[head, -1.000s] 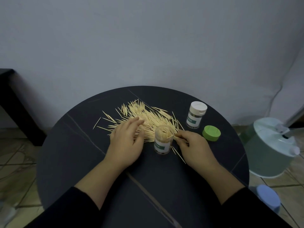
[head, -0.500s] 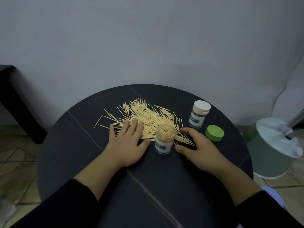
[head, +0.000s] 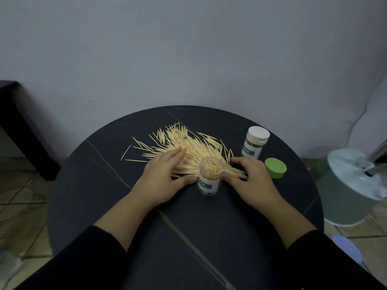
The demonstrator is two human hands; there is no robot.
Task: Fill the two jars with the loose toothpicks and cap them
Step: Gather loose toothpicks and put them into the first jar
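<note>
A heap of loose toothpicks (head: 188,144) is spread over the far half of the round black table (head: 188,227). An uncapped clear jar (head: 210,176), packed with upright toothpicks, stands at the heap's near edge. My left hand (head: 162,177) lies flat on the toothpicks just left of the jar, fingers straight. My right hand (head: 251,181) lies on the toothpicks to the jar's right, fingers extended, thumb beside the jar. A second jar (head: 254,142) with a white cap stands at the back right. A loose green cap (head: 275,167) sits next to my right hand.
A pale green round appliance (head: 351,185) stands on the floor right of the table, with a light blue object (head: 347,248) below it. A dark piece of furniture (head: 14,114) is at the far left. A wall rises behind the table.
My right hand let go of the pinched toothpicks at the jar mouth and spread flat on the heap. My left hand flattened over the toothpicks and closed in toward the jar.
</note>
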